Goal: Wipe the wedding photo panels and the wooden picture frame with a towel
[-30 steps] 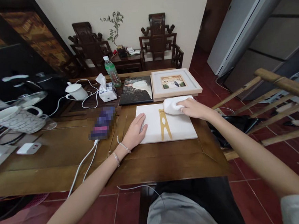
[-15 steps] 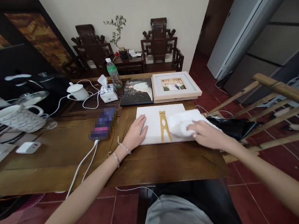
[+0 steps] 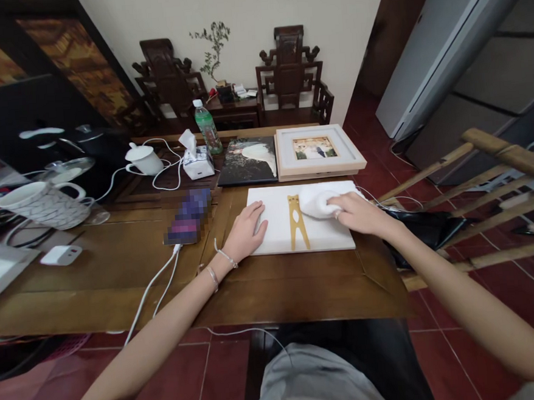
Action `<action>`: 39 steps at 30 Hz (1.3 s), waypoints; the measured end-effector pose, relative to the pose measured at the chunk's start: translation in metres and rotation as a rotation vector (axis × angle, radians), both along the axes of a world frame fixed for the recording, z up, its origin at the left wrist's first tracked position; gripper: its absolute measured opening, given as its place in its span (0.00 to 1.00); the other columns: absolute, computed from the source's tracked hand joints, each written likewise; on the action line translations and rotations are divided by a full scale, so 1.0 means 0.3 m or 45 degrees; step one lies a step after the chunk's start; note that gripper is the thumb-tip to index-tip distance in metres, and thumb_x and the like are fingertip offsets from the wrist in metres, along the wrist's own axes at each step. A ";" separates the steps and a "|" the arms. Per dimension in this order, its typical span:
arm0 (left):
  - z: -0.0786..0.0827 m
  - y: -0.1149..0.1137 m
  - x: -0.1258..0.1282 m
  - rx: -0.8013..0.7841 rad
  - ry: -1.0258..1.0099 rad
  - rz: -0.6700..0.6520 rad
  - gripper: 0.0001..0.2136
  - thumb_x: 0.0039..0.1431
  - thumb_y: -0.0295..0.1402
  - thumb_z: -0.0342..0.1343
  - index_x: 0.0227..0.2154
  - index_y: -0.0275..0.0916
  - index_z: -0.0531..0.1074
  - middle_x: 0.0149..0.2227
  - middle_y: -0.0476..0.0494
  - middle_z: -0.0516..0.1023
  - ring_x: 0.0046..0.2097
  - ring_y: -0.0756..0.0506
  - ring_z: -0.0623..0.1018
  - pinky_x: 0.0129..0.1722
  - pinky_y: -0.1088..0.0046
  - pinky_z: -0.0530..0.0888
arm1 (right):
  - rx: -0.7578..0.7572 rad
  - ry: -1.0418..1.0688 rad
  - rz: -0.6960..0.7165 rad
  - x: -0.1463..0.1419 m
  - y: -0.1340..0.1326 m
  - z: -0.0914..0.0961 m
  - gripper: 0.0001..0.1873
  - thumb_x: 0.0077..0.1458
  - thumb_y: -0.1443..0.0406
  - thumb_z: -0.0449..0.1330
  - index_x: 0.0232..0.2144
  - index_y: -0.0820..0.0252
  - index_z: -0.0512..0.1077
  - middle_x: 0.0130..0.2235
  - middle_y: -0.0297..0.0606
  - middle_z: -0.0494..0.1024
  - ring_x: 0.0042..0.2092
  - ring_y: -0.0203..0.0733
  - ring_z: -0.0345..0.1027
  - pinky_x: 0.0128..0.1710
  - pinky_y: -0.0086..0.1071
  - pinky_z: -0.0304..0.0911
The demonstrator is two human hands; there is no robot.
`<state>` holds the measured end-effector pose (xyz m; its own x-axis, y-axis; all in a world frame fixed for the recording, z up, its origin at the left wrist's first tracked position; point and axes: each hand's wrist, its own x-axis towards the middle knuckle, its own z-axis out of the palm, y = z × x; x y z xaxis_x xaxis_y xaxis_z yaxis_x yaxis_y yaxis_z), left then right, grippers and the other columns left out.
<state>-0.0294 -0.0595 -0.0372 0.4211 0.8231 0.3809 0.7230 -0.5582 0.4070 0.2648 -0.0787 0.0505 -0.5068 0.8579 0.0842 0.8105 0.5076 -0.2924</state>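
Note:
A white board (image 3: 273, 227) lies flat near the front edge of the wooden table, bearing a yellow cat-shaped figure (image 3: 294, 213) with two long legs. Whether that figure is printed or a separate piece I cannot tell. My left hand (image 3: 247, 230) rests at the board's left edge, fingers stretched out and holding nothing. In my right hand (image 3: 356, 213) a white cloth (image 3: 315, 202) is bunched up, pressed on the board's upper right part just beside the figure. The cloth hides that corner of the board.
Behind the board lie a dark photo panel (image 3: 248, 160) and a pale framed photo (image 3: 319, 150). A phone (image 3: 188, 216), tissue box (image 3: 198, 162), green bottle (image 3: 208, 128), lidded cup (image 3: 144, 160) and patterned mug (image 3: 43, 204) stand leftward. White cables cross the table (image 3: 95, 297). A bamboo chair (image 3: 511, 164) is at right.
My right hand has moved the cloth away from me, from the board's lower right side to its upper right. My left hand stays at the left edge. The view has shifted slightly.

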 end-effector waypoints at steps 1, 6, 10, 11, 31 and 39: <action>0.005 0.002 0.002 0.001 0.009 0.016 0.19 0.62 0.33 0.47 0.54 0.32 0.66 0.58 0.33 0.67 0.61 0.38 0.66 0.61 0.54 0.64 | 0.015 -0.002 -0.015 -0.002 0.037 -0.005 0.10 0.45 0.72 0.48 0.24 0.59 0.68 0.27 0.39 0.73 0.32 0.44 0.65 0.33 0.33 0.54; 0.041 0.011 0.016 -0.024 0.109 0.063 0.17 0.62 0.32 0.49 0.52 0.33 0.68 0.56 0.34 0.69 0.58 0.37 0.67 0.56 0.53 0.68 | 0.103 -0.019 -0.056 -0.008 0.117 -0.043 0.11 0.45 0.72 0.48 0.27 0.60 0.70 0.29 0.42 0.75 0.33 0.46 0.66 0.35 0.34 0.55; 0.062 0.014 0.029 -0.042 0.147 0.091 0.15 0.62 0.31 0.48 0.49 0.35 0.69 0.55 0.35 0.69 0.58 0.37 0.67 0.54 0.54 0.69 | 0.141 -0.056 -0.056 -0.014 0.037 -0.058 0.13 0.47 0.71 0.48 0.30 0.62 0.72 0.35 0.47 0.77 0.38 0.51 0.69 0.41 0.39 0.60; 0.064 0.014 0.031 -0.040 0.150 0.096 0.14 0.62 0.31 0.48 0.49 0.35 0.69 0.55 0.35 0.70 0.58 0.37 0.67 0.53 0.54 0.69 | 0.148 -0.066 -0.046 -0.015 0.001 -0.058 0.14 0.47 0.71 0.48 0.31 0.63 0.73 0.38 0.49 0.78 0.41 0.53 0.69 0.44 0.41 0.60; 0.035 -0.002 0.027 -0.111 0.107 0.088 0.19 0.64 0.32 0.44 0.57 0.34 0.64 0.62 0.33 0.63 0.65 0.38 0.61 0.59 0.53 0.63 | 0.131 -0.068 -0.033 0.002 0.027 -0.063 0.15 0.48 0.70 0.48 0.33 0.62 0.74 0.36 0.46 0.78 0.41 0.52 0.69 0.46 0.42 0.62; 0.030 0.001 0.022 -0.111 0.112 0.074 0.20 0.65 0.33 0.44 0.57 0.35 0.63 0.63 0.34 0.63 0.65 0.38 0.60 0.59 0.53 0.62 | 0.223 -0.013 0.003 -0.004 -0.029 -0.127 0.14 0.48 0.73 0.50 0.34 0.62 0.73 0.53 0.52 0.73 0.59 0.56 0.61 0.61 0.57 0.47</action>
<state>-0.0227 -0.0593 -0.0282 0.4007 0.8753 0.2707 0.7881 -0.4799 0.3855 0.2636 -0.0874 0.0124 -0.5104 0.8294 0.2272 0.8116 0.5519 -0.1914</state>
